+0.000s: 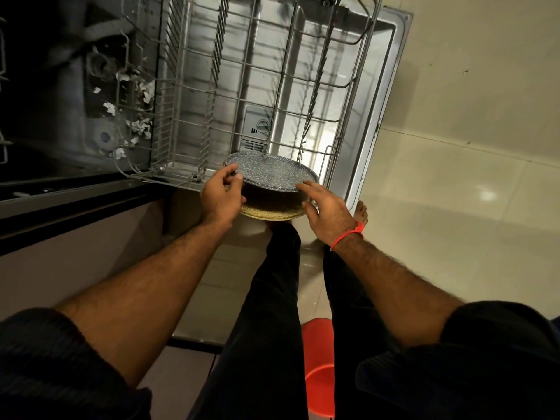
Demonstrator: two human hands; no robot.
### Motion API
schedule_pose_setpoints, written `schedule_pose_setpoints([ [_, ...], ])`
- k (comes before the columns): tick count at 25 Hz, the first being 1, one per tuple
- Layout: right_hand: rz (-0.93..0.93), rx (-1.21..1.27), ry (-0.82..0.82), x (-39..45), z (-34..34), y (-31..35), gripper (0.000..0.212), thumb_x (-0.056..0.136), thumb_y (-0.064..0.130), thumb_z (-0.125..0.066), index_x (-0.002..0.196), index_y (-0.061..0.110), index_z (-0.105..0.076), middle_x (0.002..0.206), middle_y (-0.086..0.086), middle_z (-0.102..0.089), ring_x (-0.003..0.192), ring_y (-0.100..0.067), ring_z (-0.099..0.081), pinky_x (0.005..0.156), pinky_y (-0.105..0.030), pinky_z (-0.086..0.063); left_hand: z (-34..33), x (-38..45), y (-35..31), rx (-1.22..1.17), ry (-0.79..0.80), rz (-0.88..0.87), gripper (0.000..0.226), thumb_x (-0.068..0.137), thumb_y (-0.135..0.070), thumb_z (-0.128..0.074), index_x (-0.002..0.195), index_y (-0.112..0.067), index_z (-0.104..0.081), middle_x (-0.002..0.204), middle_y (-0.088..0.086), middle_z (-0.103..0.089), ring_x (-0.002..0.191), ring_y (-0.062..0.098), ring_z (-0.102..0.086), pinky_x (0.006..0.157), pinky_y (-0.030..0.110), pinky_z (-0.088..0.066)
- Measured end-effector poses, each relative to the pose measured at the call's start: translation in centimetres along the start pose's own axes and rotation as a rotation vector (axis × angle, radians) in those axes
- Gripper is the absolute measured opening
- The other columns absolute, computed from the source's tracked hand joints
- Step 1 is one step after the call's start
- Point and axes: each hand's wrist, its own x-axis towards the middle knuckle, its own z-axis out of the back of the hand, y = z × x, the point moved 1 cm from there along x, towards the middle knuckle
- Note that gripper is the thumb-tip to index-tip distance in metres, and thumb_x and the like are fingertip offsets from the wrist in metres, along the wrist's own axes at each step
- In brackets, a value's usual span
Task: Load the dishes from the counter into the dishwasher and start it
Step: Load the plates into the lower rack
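Left hand (222,197): thumb and curled fingers pinch the near-left edge of a grey speckled plate (269,172), which is tilted up off a yellowish speckled plate (269,214) lying beneath it; whether this hand also carries the lower plate from below cannot be told. Right hand (325,209): fingers spread and nearly straight, their tips at the near-right edge of the grey plate, steadying rather than gripping; a red thread (348,236) circles the wrist. Both plates hang at the near edge of the lower rack (242,95), which is pulled out over the open dishwasher door (386,95), with the detergent dispenser (256,131) visible through the wires. The rack's rows of tines stand bare, so loading appears to be at its very start: no dish is yet seated, and these two plates are probably the first. Left to do, as judged from this view: slot each plate upright between tines, bring the remaining dishes, push the rack in, close the door, start the cycle. Beyond the rack's left side, white scraps (138,125) lie on the tub floor; near the person's legs, well short of the rack, stands a red stool (318,365).
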Motion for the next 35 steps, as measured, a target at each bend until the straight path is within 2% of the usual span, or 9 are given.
schedule_pose_setpoints([
  [5, -0.01, -0.003, 0.021, 0.3, 0.1, -0.2, 0.044, 0.095, 0.005, -0.055, 0.137, 0.016, -0.055, 0.144, -0.009, -0.052, 0.138, -0.023, -0.043, 0.112, -0.022, -0.022, 0.5, 0.4, 0.3, 0.038, 0.029, -0.023, 0.032, 0.101, -0.014, -0.056, 0.133, -0.014, -0.062, 0.111, 0.008, -0.068, 0.072, 0.007, -0.061, 0.047, 0.007, -0.044],
  [10, 0.018, 0.009, 0.03, 0.7, 0.6, 0.0, 0.037, 0.096, 0.01, -0.055, 0.133, 0.015, -0.059, 0.138, -0.008, -0.058, 0.13, -0.024, -0.052, 0.114, -0.033, -0.036, 1.1, 0.2, 0.0, 0.022, 0.026, -0.024, 0.031, 0.099, -0.01, -0.059, 0.13, -0.012, -0.062, 0.095, 0.002, -0.066, 0.07, 0.004, -0.06, 0.048, 0.007, -0.044],
  [17, 0.152, -0.06, 0.08, -0.2, 3.5, 2.4, 0.038, 0.098, 0.013, -0.054, 0.135, 0.014, -0.057, 0.138, -0.007, -0.057, 0.128, -0.022, -0.052, 0.102, -0.014, -0.027, 2.7, -3.7, -1.0, -0.079, -0.067, -0.065, 0.028, 0.099, -0.01, -0.059, 0.125, -0.015, -0.066, 0.095, -0.01, -0.06, 0.084, 0.015, -0.065, 0.058, 0.013, -0.054],
  [20, 0.26, -0.097, 0.14, -1.8, 5.4, 4.4, 0.037, 0.098, 0.017, -0.054, 0.135, 0.014, -0.057, 0.137, -0.007, -0.058, 0.127, -0.023, -0.053, 0.1, -0.014, -0.028, 3.9, -7.7, -0.8, -0.146, -0.21, -0.071, 0.026, 0.096, -0.015, -0.061, 0.12, -0.022, -0.068, 0.09, -0.012, -0.061, 0.088, 0.022, -0.07, 0.082, 0.034, -0.06],
  [24, 0.449, -0.199, 0.25, -7.2, 8.6, 9.3, 0.036, 0.097, 0.022, -0.055, 0.132, 0.015, -0.059, 0.13, -0.007, -0.062, 0.119, -0.023, -0.058, 0.098, -0.017, -0.034, 6.5, -18.3, -0.7, -0.212, -0.407, -0.125, 0.027, 0.098, -0.021, -0.059, 0.124, -0.021, -0.066, 0.104, -0.006, -0.067, 0.085, 0.017, -0.069, 0.084, 0.029, -0.057],
  [28, 0.641, -0.284, 0.355, -13.6, 9.7, 16.5, 0.042, 0.092, 0.038, -0.05, 0.13, 0.022, -0.061, 0.125, -0.005, -0.066, 0.116, -0.022, -0.061, 0.103, -0.031, -0.045, 10.0, -30.2, 0.3, -0.126, -0.612, -0.245, 0.023, 0.097, -0.013, -0.061, 0.118, -0.017, -0.07, 0.112, -0.003, -0.066, 0.093, 0.005, -0.06, 0.085, 0.014, -0.049],
  [31, 0.817, -0.311, 0.453, -19.3, 8.4, 23.2, 0.035, 0.096, 0.025, -0.057, 0.128, 0.015, -0.063, 0.119, -0.008, -0.069, 0.108, -0.022, -0.063, 0.096, -0.023, -0.04, 13.3, -37.7, 3.2, -0.137, -0.834, -0.261, 0.025, 0.092, -0.005, -0.062, 0.112, -0.015, -0.072, 0.111, 0.001, -0.065, 0.089, 0.006, -0.061, 0.086, 0.017, -0.05],
  [33, 0.969, -0.341, 0.553, -23.8, 5.9, 27.5, 0.032, 0.096, 0.019, -0.058, 0.127, 0.013, -0.064, 0.12, -0.007, -0.069, 0.11, -0.02, -0.063, 0.099, -0.025, -0.041, 15.9, -42.9, 6.4, -0.198, -1.041, -0.188, 0.026, 0.09, 0.0, -0.062, 0.109, -0.012, -0.073, 0.111, 0.004, -0.064, 0.086, 0.006, -0.06, 0.085, 0.01, -0.046],
  [35, 1.09, -0.335, 0.651, -27.7, 2.6, 31.5, 0.03, 0.096, 0.015, -0.059, 0.125, 0.012, -0.065, 0.118, -0.006, -0.07, 0.111, -0.017, -0.064, 0.102, -0.03, -0.045, 18.3, -47.4, 9.6, -0.271, -1.228, -0.13, 0.026, 0.089, 0.003, -0.061, 0.107, -0.01, -0.074, 0.112, 0.006, -0.064, 0.091, 0.005, -0.061, 0.088, 0.015, -0.049],
])
